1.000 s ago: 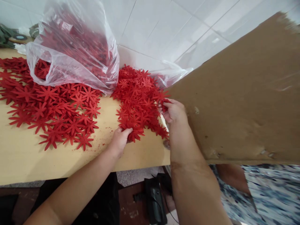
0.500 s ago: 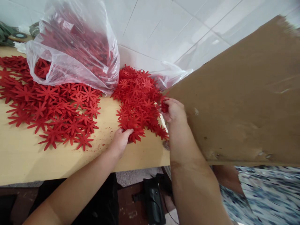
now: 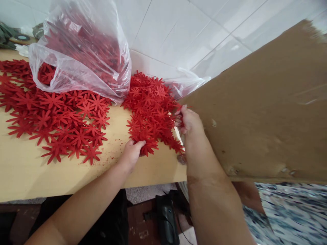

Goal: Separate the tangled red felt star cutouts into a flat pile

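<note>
My left hand point(image 3: 131, 152) is closed on red flower-shaped pieces point(image 3: 148, 145) at the front edge of a heap of the same pieces point(image 3: 149, 105); its thumb lies on top and the fingers are hidden beneath. My right hand point(image 3: 188, 119) is closed on a red flower-shaped piece point(image 3: 179, 108) at the heap's right side, close to the cardboard. Red shows between its curled fingers, and how many pieces are in it I cannot tell. Further left, a wider spread of red flower-shaped pieces point(image 3: 63, 119) covers the table.
A clear plastic bag point(image 3: 84, 61) full of red pieces stands behind the left spread. Another clear bag point(image 3: 187, 83) lies by the tiled wall. A large brown cardboard sheet point(image 3: 268, 112) rises at the right. Below the wooden table point(image 3: 97, 180) is a black device point(image 3: 167, 219) with a cord.
The right hand has turned slightly, its fingers curling tighter, and a red tip now shows above its thumb. My left hand keeps its place on the pieces.
</note>
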`<state>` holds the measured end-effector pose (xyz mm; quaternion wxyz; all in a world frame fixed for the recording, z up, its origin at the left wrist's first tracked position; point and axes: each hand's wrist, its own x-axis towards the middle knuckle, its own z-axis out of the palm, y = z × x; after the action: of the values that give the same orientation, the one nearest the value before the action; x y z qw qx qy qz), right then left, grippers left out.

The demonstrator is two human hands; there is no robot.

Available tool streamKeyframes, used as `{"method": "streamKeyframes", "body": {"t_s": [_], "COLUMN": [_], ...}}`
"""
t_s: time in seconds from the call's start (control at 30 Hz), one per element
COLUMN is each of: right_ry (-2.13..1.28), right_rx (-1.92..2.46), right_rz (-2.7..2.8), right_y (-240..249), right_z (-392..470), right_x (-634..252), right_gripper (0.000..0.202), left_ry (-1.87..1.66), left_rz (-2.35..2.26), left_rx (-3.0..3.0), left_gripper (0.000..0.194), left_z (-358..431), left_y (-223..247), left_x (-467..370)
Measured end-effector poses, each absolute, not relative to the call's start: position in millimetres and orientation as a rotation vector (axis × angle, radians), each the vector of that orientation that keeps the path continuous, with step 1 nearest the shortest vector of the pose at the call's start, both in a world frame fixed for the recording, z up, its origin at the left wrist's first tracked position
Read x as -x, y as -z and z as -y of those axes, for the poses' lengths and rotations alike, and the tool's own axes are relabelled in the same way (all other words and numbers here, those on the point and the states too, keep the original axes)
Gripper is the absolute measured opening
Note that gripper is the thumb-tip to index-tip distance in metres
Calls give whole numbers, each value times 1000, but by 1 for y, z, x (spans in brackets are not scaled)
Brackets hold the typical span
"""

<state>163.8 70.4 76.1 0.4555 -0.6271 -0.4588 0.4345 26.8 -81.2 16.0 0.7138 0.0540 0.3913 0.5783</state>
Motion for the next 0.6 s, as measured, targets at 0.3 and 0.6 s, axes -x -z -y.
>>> {"method": "streamKeyframes", "body": {"t_s": [0.3,0.6], "right_ry": [-1091,-1017], "right_rx": [1544,1540], "right_rz": [1110,1160], "right_y": [-73,-69], "right_z": [-72,-72], "right_x": [-163,-169], "right_gripper": [18,18], "left_ry": [-1303,-1295], "left_rz": [-868,-849], "left_rx": [-123,-123], "left_gripper": [13,13], "left_z": [81,81], "left_y": [-17,-19], "left_x": [-26,-27]}}
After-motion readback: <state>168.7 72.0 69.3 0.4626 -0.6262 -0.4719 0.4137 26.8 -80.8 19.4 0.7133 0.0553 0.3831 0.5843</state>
